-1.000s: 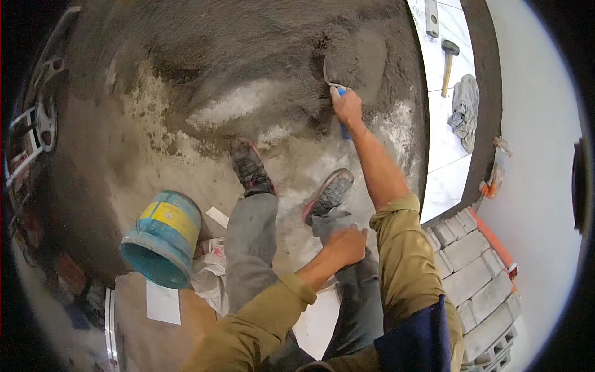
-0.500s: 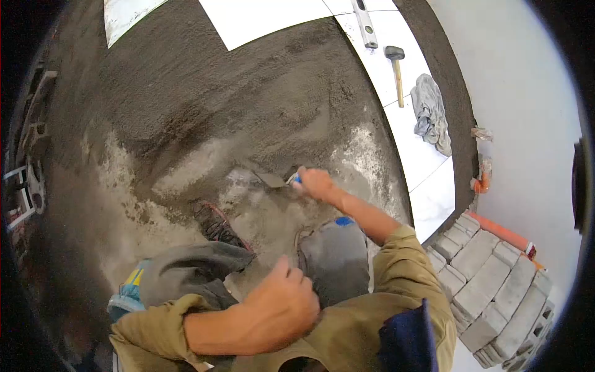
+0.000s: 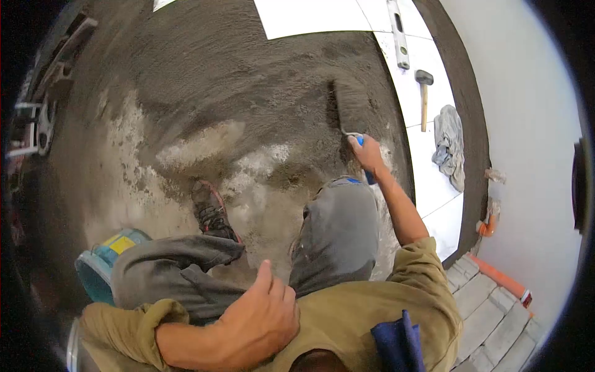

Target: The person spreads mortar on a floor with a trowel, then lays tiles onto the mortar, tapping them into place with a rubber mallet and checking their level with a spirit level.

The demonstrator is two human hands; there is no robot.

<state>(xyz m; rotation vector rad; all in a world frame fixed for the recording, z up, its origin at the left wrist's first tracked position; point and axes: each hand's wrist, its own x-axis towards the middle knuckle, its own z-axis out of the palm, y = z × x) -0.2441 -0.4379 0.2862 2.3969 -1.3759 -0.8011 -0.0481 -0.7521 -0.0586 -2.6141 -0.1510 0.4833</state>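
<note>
My right hand (image 3: 367, 154) is closed round the blue handle of a trowel (image 3: 351, 108). The trowel's blade, blurred by motion, lies on the dark, rough mortar (image 3: 260, 74) left of the white tiles. Near my lap is my left hand (image 3: 265, 310), its fingers curled and the thumb up; whether anything is inside it is hidden. My knee (image 3: 344, 217) is bent just below the trowel hand, and my shoe (image 3: 211, 208) rests on the pale, patchy floor.
White tiles (image 3: 434, 192) carry a spirit level (image 3: 398, 37), a mallet (image 3: 424, 99) and a grey cloth (image 3: 449, 146). Grey blocks (image 3: 489, 322) and an orange pipe (image 3: 502, 279) lie by the right wall. A teal bucket (image 3: 96, 273) stands at the left.
My right hand and the trowel have moved forward and to the right, onto the darker mortar. My left hand has shifted slightly left. The view has shifted, showing more of the bucket.
</note>
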